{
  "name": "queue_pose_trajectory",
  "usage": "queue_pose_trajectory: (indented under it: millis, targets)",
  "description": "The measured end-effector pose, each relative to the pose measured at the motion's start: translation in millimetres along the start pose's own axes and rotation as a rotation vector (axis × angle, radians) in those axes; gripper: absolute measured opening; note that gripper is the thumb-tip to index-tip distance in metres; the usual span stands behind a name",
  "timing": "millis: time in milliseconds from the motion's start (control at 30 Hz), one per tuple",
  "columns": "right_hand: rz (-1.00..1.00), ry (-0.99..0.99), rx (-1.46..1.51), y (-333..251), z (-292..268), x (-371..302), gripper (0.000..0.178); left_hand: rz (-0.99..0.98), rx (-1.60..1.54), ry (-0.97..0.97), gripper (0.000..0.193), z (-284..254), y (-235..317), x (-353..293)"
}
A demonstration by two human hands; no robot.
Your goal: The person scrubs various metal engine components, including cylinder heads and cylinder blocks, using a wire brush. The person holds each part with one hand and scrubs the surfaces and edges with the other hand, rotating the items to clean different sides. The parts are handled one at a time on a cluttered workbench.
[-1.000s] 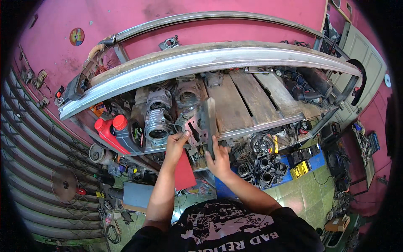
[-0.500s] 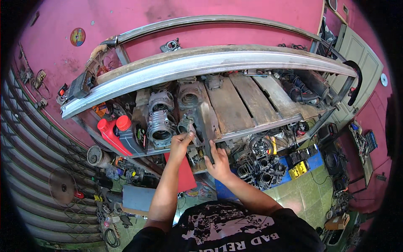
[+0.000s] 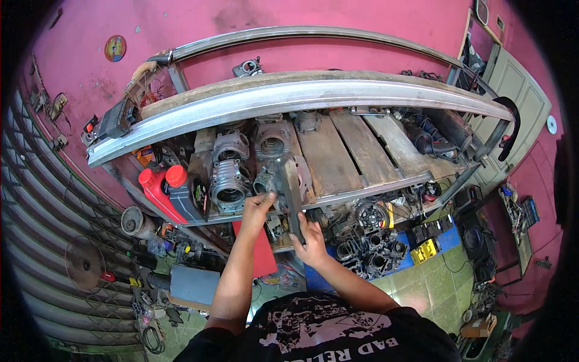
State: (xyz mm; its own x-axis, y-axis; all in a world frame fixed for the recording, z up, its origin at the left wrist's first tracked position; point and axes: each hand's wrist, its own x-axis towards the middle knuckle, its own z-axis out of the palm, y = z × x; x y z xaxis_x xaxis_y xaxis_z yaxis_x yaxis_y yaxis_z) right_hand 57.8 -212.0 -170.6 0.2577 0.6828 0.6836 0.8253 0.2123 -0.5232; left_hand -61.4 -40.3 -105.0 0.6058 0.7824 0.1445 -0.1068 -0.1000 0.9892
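1. The left hand (image 3: 258, 208) had its thumb and fingers pinched together at the near edge of a thin, gasket-like plate (image 3: 303, 174); the exact contact was partly hidden.
2. The right hand (image 3: 312, 241) was closed around the near end of a long flat bar (image 3: 293, 202), fingers along its side.
3. The plate was over the front of the plank bench (image 3: 329, 157), partly covered by the bar.
4. Finned cylinder blocks (image 3: 230, 181) stood on the bench, left of the plate.
5. Red-capped plastic bottles (image 3: 188, 198) stood farther left; greasy engine parts (image 3: 377, 253) lay lower right.
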Motion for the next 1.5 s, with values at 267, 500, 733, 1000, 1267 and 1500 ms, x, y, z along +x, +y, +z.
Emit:
queue_pose_trajectory:
  millis: [267,500,733,1000,1267,1500]
  targets:
    - [-0.060,-0.035,-0.201,42.9,-84.1,-41.9,0.056,0.064,0.013,0.107,0.050,5.1,-14.3,-2.1]
    - [-0.008,0.035,-0.601,73.8,-138.2,78.5,0.066,0.104,0.225,0.201,0.042,15.0,-6.5,-10.6]
    - [0.173,-0.283,-0.859,135.3,-143.8,119.9,0.061,0.280,0.426,0.417,0.028,51.1,10.6,-24.3]
    - [0.166,-0.519,-0.830,116.4,-132.8,123.5,0.059,0.294,0.666,0.515,0.022,56.6,7.2,-37.8]
    - [0.311,-0.731,-0.913,88.9,-126.0,132.8,0.054,0.300,0.803,0.455,0.029,59.2,-0.7,-31.6]
    - [-0.345,-0.532,-0.624,-27.1,-103.0,190.8,0.048,0.438,0.968,0.316,0.027,54.0,15.1,-20.4]
